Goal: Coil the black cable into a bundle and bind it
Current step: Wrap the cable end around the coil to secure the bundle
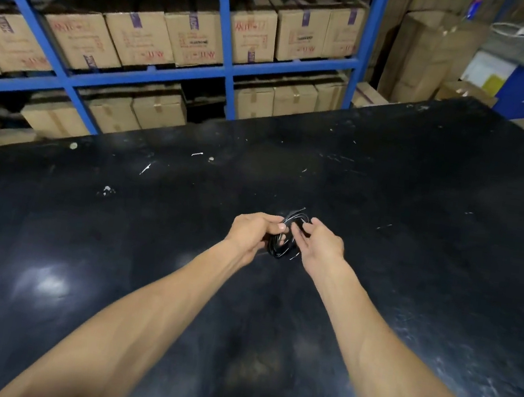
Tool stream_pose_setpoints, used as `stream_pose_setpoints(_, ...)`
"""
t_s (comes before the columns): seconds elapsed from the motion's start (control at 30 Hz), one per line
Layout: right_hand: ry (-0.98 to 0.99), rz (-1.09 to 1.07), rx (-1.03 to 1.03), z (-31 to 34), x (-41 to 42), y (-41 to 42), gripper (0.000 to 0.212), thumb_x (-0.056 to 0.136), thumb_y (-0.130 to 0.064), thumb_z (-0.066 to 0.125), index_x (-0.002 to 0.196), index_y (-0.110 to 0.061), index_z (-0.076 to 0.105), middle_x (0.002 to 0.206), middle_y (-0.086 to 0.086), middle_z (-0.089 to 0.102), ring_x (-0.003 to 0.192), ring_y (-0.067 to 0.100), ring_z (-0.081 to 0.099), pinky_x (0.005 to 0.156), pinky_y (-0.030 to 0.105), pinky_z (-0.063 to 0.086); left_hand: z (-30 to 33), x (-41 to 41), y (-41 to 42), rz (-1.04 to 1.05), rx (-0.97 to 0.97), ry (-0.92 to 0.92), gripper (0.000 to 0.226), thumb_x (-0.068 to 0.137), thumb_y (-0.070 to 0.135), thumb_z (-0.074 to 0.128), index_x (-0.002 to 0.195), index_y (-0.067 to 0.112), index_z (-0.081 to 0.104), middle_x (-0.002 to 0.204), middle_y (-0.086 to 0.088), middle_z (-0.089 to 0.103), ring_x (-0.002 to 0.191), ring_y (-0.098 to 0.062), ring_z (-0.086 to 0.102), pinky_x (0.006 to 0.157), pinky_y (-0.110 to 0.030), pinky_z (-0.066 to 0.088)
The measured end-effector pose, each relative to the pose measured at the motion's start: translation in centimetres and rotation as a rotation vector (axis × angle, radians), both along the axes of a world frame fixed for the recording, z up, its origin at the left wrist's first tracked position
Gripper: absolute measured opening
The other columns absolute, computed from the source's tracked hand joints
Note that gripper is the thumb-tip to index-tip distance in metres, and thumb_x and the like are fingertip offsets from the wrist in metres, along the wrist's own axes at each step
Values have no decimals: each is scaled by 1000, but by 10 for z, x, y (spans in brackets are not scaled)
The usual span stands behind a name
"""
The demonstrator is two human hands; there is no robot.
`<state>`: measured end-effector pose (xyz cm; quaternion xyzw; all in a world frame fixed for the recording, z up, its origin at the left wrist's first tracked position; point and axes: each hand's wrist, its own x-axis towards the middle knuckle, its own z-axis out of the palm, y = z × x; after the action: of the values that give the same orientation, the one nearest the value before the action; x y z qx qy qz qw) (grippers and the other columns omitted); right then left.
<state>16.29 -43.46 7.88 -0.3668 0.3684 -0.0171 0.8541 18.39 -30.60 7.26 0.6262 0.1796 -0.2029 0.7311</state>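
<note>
Both hands meet over the middle of the desk, close together around a small coil of thin black cable (283, 240). The left hand (251, 232) has its fingers curled and closed on the left side of the coil, thumb pressed against the loops. The right hand (323, 245) pinches the coil's far right edge between fingertips. The coil hangs between the two hands, just above the desk surface, with a thin pale strand crossing it; whether that is a tie cannot be told. The wide black glossy desk (419, 220) carries small white specks and scuffs. Beyond its far edge stands a blue metal shelf rack (222, 41) packed with brown cardboard boxes (135, 36).
</note>
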Motion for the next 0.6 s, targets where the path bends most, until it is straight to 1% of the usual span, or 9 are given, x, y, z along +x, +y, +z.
stream_pose_setpoints(0.07, 17, 105, -32, 5, -3, 3, 33, 98, 11, 50, 126, -2, 61, 102, 15, 67, 101, 30, 67, 91, 35, 55, 3, -2, 4, -43, 33, -18, 19, 76, -9, 70, 86, 5, 78, 89, -18, 78, 86, -31, 71, 103, -52, 50)
stream_pose_setpoints(0.13, 23, 150, -89, 11, -5, 6, 22, 97, 5, 51, 109, -7, 65, 100, 13, 68, 103, 28, 68, 86, 35, 55, 7, -5, 3, -66, 77, -32, 19, 67, -4, 75, 79, 9, 80, 88, -17, 78, 89, -31, 70, 104, -54, 48)
stream_pose_setpoints(0.2, 28, 149, -128, 10, -4, 6, 12, 93, -1, 58, 98, -7, 67, 109, 17, 70, 96, 27, 71, 85, 36, 58, 12, -6, 3, -47, 122, -57, 19, 63, -2, 74, 74, 12, 81, 84, -13, 78, 88, -31, 69, 101, -53, 51)
stream_pose_setpoints(0.23, 15, 152, -144, 11, -4, 6, 11, 91, -3, 62, 99, -7, 67, 112, 18, 70, 91, 26, 72, 87, 38, 59, 15, -6, 3, -38, 132, -69, 19, 65, -3, 73, 74, 12, 80, 82, -12, 77, 86, -31, 69, 98, -52, 53)
stream_pose_setpoints(0.3, -16, 163, -187, 12, -6, 6, 18, 91, -6, 69, 108, -7, 66, 108, 17, 71, 84, 24, 72, 89, 38, 60, 20, -7, 3, -36, 133, -78, 20, 70, -6, 69, 77, 11, 77, 79, -11, 75, 80, -30, 69, 93, -48, 57)
stream_pose_setpoints(0.33, -26, 159, -207, 12, -6, 6, 22, 91, -7, 71, 112, -7, 65, 105, 15, 71, 82, 23, 72, 86, 37, 61, 23, -8, 4, -48, 130, -78, 20, 70, -6, 68, 79, 9, 76, 78, -11, 74, 75, -29, 69, 88, -45, 58)
stream_pose_setpoints(0.43, -23, 107, -246, 14, -9, 7, 20, 89, -4, 75, 105, -7, 63, 96, 13, 71, 73, 21, 71, 71, 30, 61, 29, -10, 4, -104, 166, -95, 23, 67, -1, 66, 88, 4, 74, 69, -10, 71, 63, -28, 66, 76, -35, 53)
stream_pose_setpoints(0.53, -20, 51, -261, 15, -8, 8, 25, 84, -1, 79, 103, -7, 64, 94, 15, 72, 72, 23, 72, 66, 27, 60, 29, -12, 1, -112, 199, -146, 20, 71, 11, 71, 89, 3, 70, 70, -9, 73, 69, -29, 69, 73, -36, 54)
stream_pose_setpoints(0.6, -7, 38, -303, 16, -6, 8, 23, 81, -2, 82, 95, -10, 66, 98, 15, 74, 76, 25, 73, 66, 27, 60, 23, -13, 1, -83, 253, -197, 30, 71, 26, 80, 92, 6, 71, 78, -6, 77, 75, -22, 72, 75, -33, 54)
